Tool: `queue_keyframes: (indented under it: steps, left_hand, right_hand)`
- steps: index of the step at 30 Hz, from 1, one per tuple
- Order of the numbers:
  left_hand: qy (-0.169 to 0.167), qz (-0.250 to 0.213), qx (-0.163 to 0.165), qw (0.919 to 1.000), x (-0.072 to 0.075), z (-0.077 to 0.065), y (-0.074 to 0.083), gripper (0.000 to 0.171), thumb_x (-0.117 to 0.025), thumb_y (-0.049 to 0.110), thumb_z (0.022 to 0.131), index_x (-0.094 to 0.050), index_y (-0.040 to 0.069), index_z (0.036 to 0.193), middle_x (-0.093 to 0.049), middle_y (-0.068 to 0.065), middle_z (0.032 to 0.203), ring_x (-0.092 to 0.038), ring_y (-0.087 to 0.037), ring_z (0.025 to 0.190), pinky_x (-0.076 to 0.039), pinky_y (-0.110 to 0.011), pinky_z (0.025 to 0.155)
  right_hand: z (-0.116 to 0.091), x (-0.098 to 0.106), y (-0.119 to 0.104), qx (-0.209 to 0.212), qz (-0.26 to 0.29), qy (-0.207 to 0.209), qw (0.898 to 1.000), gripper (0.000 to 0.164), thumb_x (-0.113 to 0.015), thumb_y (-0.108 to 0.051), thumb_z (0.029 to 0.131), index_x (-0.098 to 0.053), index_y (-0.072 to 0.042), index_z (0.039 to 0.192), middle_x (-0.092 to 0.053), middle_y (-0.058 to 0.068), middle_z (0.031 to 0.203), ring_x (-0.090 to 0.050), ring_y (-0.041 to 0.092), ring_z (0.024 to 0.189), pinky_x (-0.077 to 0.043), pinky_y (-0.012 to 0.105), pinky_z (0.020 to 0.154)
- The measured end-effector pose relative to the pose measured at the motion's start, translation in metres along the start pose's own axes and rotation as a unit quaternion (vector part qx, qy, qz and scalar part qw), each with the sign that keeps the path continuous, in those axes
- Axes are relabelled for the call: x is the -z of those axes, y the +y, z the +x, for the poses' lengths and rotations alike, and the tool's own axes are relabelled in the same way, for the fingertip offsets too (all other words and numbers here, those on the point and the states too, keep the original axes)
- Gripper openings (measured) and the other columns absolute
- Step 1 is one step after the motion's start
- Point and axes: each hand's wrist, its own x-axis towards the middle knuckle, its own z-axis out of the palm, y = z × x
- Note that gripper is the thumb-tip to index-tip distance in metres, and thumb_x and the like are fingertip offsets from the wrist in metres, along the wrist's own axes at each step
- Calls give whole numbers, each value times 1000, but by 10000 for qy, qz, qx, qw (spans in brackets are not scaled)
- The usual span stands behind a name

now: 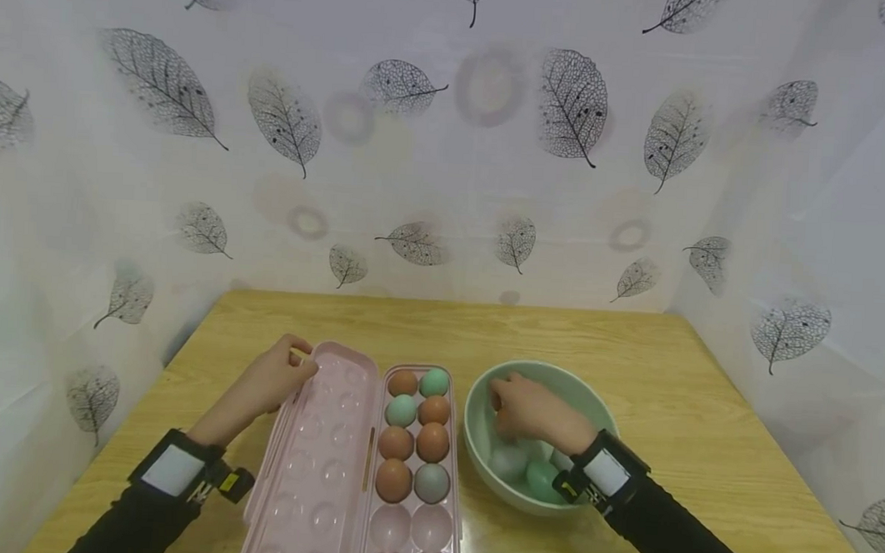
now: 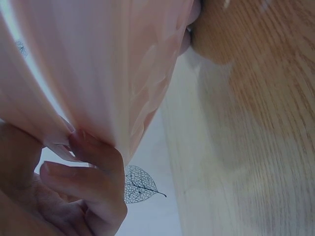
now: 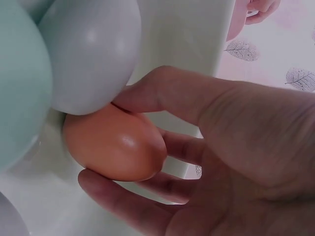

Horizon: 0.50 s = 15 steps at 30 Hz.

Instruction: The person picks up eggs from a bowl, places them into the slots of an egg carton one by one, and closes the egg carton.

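Note:
A pink plastic egg carton (image 1: 364, 506) lies with its lid (image 1: 328, 454) folded out to the left. My left hand (image 1: 280, 375) pinches the lid's far left corner between thumb and fingers (image 2: 93, 147). Brown, green and pale grey eggs fill the carton's far rows, among them a brown egg (image 1: 394, 479) and a pale grey egg (image 1: 431, 482). Inside the light green bowl (image 1: 586, 401), my right hand (image 1: 536, 408) holds a brown egg (image 3: 113, 145) between thumb and fingertips. A pale grey egg (image 3: 93, 54) leans right against it in the right wrist view, beside a green egg (image 3: 19, 83).
More eggs lie at the bowl's near side, including a green egg (image 1: 544, 480). The bowl stands just right of the carton on a wooden table (image 1: 703, 457). A leaf-patterned curtain (image 1: 449, 160) hangs behind the table and along both sides.

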Motion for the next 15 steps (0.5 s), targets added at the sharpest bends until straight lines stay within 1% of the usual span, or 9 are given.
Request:
queue_keyframes:
  steps: [8,15]
  left_hand:
    - [-5,47,56,10000,0,-1,1,54,-53,25,98,-39,0,143,-56,-29,128,-46,-12,54,-40,-22,46]
    - [17,30,8,10000,0,-2,2,54,-53,25,98,-39,-1,143,-55,-30,129,-46,-12,54,-40,-22,46]
  right_hand:
    - [-1,-2,2,146,7,125,9998,23,-68,-2,73,-60,-10,94,-53,7,93,-53,20,78,-45,32,65]
    - [-1,-2,1,216,-19,240,9995,23,-68,-2,74,-61,-9,94,-54,8,94,-53,20,78,-46,32,65]
